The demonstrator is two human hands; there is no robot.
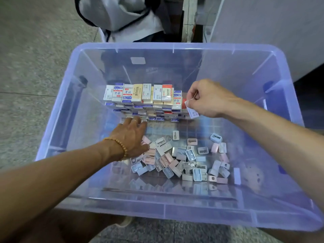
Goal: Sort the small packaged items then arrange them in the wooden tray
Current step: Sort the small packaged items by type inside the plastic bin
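Note:
A big clear bluish plastic bin (175, 47) holds everything. Against its far wall stands a neat stack of wrapped erasers (142, 100), white, blue, yellow and red packs in rows. A loose heap of small pastel pencil sharpeners (180, 159) lies on the bin floor nearer me. My right hand (208, 99) is curled at the stack's right end and pinches a white wrapped eraser (192, 114). My left hand (131, 135), with a bead bracelet at the wrist, reaches toward the stack's lower left, its fingertips at the bottom row; what they hold is hidden. No wooden tray is visible.
The bin sits on a speckled stone floor (35, 67). Beyond its far rim is a grey and white bag (119, 16) and dark furniture. A pale cabinet side (271, 32) rises at the right. My foot (125, 222) shows under the near rim.

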